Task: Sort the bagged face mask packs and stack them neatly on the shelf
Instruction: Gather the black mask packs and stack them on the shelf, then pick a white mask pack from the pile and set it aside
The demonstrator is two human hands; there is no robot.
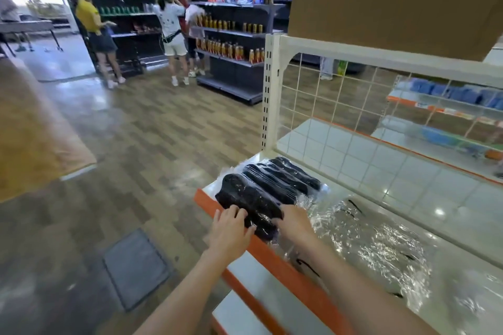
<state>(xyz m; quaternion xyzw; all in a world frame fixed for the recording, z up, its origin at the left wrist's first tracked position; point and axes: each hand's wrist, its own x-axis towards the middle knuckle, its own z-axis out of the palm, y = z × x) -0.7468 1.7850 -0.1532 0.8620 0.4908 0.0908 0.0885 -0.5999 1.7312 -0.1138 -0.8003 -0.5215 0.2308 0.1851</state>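
Several clear bags of black face masks [268, 187] lie overlapping in a row at the left end of a white shelf [394, 198] with an orange front edge. My left hand [231, 228] rests on the nearest black pack, its fingers spread over the pack's front edge. To the right, my right hand [292, 219] touches the same pack's right side with fingers lying flat. More clear bags of white masks [381, 247] with black ear loops lie spread over the shelf to the right.
A wire grid back panel [340, 98] and a cream upright post [269, 95] close the shelf's far side. A brown cardboard box [394, 0] sits on the shelf above. Three people stand at dark shelving across the aisle. A floor hatch [136, 266] lies lower left.
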